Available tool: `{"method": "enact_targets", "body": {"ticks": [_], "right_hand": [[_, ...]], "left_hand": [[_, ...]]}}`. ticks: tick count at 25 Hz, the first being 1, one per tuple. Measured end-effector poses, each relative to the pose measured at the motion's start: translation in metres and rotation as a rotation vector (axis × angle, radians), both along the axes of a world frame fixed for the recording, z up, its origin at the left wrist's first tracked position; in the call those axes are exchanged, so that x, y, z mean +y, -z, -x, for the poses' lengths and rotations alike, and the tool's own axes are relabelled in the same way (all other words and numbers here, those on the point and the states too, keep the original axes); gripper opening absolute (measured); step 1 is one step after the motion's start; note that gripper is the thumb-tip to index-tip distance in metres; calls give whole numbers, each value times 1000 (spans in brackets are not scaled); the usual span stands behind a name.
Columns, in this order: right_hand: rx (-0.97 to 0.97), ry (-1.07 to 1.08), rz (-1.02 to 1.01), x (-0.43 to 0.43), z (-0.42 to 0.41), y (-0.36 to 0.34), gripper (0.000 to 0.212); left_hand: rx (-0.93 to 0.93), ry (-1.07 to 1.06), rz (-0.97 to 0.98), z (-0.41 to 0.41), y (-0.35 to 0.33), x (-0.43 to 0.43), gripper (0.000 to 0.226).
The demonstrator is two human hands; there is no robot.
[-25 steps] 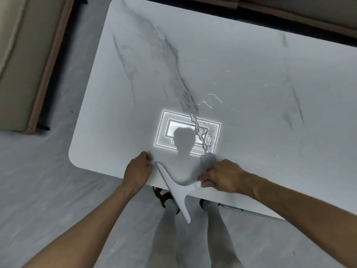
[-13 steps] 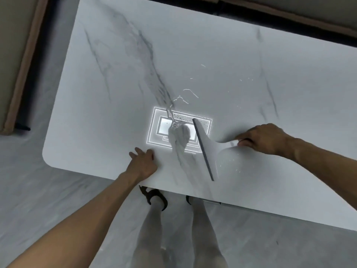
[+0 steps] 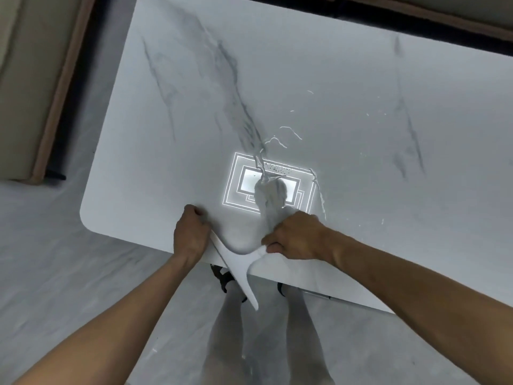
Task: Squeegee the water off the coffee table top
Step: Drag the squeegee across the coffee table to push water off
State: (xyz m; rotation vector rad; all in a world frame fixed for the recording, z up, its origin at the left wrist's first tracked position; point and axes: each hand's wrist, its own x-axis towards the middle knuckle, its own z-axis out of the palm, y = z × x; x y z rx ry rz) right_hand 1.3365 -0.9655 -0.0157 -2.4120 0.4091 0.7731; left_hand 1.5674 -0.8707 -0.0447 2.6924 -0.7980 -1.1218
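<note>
At the near edge of the worktop (image 3: 319, 65), the white squeegee (image 3: 236, 262) sits with its blade running diagonally, the upper end on the marble surface by the left hand, the lower end hanging out past the edge over the floor (image 3: 55, 259). Right hand (image 3: 295, 240) closed around the squeegee handle, fingers wrapped, thumb side toward the blade. Left hand (image 3: 191, 234) loosely curled, knuckles down on the worktop edge, touching or just beside the blade's upper end; can't tell if it's actually gripping the blade.

Water (image 3: 266, 190): a streak runs from mid-table down toward the right hand, crossing the bright rectangular reflection of a ceiling light (image 3: 236, 184). Thin trails and scattered droplets (image 3: 288, 132) lie further out, above and right of the reflection, well apart from the squeegee. Another thin trail runs down the right side of the reflection.

Worktop is white marble-look with grey veins, rounded near-left corner. Person's legs (image 3: 230, 329) visible below the edge, standing on the grey floor. Beige sofa (image 3: 25, 79) at left, clear of the worktop.
</note>
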Motion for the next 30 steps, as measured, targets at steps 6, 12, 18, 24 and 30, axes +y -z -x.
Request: {"method": "enact_targets", "body": {"ticks": [6,12,18,24,30], "right_hand": [[-10,79,99,-43,-7,13,38],[62,459,302,-128,95,5,41],[81,557,398,-142,144,-23,40],[-114,77,102,-65,22,-5,37],[-82,-189,45,-19,-63,32,37]], "left_hand": [[70,4,-39,-1,6,-11,17],[118,56,13,38,3,-47,21],[120,-8,77,47,-8,-57,24],[56,-202,45,8,-18,-23,30],[-22,-294,-30,-24,-9,-9,34]]}}
